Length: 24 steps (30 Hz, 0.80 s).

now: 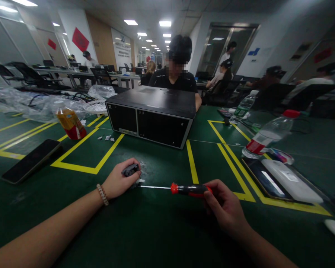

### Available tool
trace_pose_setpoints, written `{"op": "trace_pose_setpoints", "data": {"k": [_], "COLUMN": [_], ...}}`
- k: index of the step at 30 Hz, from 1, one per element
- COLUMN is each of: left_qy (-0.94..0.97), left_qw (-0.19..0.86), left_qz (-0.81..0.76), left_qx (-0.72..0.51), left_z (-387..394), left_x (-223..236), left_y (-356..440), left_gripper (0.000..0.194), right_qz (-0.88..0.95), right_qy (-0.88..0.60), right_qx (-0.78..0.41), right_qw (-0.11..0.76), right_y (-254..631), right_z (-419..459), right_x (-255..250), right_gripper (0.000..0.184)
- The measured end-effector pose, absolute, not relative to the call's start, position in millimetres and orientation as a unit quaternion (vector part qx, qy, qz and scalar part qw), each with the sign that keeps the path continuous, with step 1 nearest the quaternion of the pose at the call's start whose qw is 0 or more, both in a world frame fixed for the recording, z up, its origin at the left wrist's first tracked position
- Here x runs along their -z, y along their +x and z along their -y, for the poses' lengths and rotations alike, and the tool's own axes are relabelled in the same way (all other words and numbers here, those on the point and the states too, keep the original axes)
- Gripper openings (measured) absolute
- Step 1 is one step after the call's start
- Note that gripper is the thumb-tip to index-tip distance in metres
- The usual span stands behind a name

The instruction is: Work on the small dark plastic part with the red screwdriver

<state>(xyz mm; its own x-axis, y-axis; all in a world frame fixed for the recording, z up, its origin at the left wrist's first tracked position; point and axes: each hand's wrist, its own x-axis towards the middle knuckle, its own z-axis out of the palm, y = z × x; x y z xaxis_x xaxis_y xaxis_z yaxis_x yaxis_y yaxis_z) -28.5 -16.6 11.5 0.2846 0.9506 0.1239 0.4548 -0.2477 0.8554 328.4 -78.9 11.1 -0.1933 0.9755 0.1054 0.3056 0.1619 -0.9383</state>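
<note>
My left hand [123, 180] is closed around a small dark grey part [130, 170] low over the green table [156, 230]; what kind of part it is I cannot make out. A beaded bracelet [102, 194] circles that wrist. In my right hand [226, 206] is a screwdriver [188, 190] with a black and red handle, gripped at the handle's end. Its thin metal shaft lies level and points left, with the tip close to the grey part. Whether the tip touches the part is hidden. Behind both hands sits a black computer case [153, 111] on its side.
A person in black [174, 74] sits behind the case. At left are a phone [30, 160], an orange drink bottle [71, 123] and a white basket [96, 107]. At right stand a red-capped bottle [268, 137] and a green-labelled bottle [244, 106], near a flat dark device [265, 178].
</note>
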Motion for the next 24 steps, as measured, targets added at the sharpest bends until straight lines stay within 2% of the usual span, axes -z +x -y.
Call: {"op": "trace_pose_setpoints", "data": {"k": [17,24], "left_qy": [0.711,0.71], "left_qw": [0.357,0.358], "left_qz": [-0.5,-0.499], "left_qx": [-0.342,-0.345], "left_z": [18.5,19.4], "left_x": [-14.9,-16.5], "left_y": [-25.9,-25.3], "left_gripper": [0.014,0.015], "right_qz": [0.689,0.661], "right_qy": [-0.478,-0.485], "right_qx": [-0.376,-0.419], "right_qw": [0.395,0.391], "right_y": [326.6,325.6], "right_z": [82.6,80.4], "right_x": [-15.7,-15.2], "right_gripper": [0.031,0.025]}}
